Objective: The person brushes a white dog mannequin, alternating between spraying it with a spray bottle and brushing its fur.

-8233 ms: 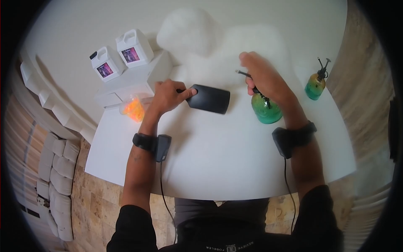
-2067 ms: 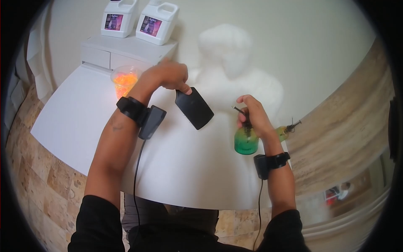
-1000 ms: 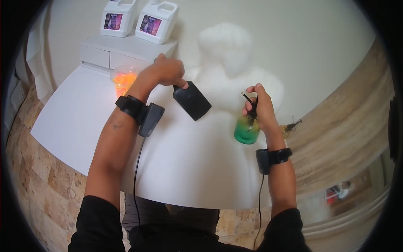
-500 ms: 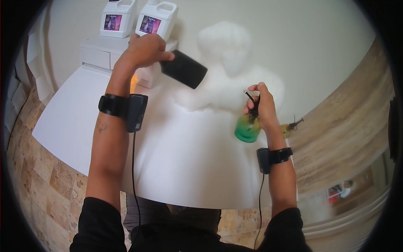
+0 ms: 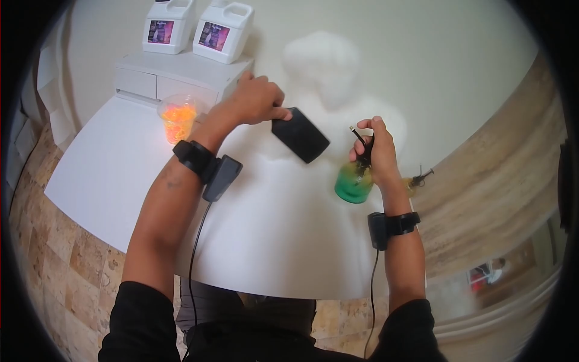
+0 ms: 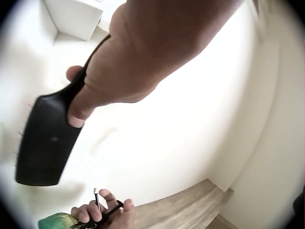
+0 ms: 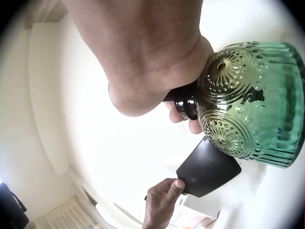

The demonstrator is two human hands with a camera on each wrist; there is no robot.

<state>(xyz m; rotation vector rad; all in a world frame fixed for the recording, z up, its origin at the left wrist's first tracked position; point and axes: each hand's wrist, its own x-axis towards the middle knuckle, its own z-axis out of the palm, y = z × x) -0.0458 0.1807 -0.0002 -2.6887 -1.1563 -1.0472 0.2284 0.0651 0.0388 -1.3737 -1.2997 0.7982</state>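
Observation:
My left hand (image 5: 258, 101) grips a black paddle hairbrush (image 5: 301, 136) by its handle, thumb on the back of the head. A few bristles show along the brush's far edge in the left wrist view. Behind the brush stands a white fluffy mass (image 5: 322, 63), rounded on top and wider below, blurred against the pale wall. My right hand (image 5: 382, 154) holds a ribbed glass spray bottle (image 5: 353, 184), green fading to yellow, by its black pump top. In the right wrist view the bottle (image 7: 257, 105) shows embossed round patterns. Its nozzle points toward the fluffy mass and the brush.
A clear cup (image 5: 179, 117) of bright orange and pink pieces stands on the white table (image 5: 102, 175), left of my forearm. Two white jugs (image 5: 221, 33) with purple labels sit on a white drawer unit (image 5: 137, 84). Another spray bottle (image 5: 415, 184) is partly hidden behind my right wrist.
Over the last half second, my left hand has brought the brush down and right from higher near the jugs, uncovering the cup. My right hand and bottle have stayed almost still.

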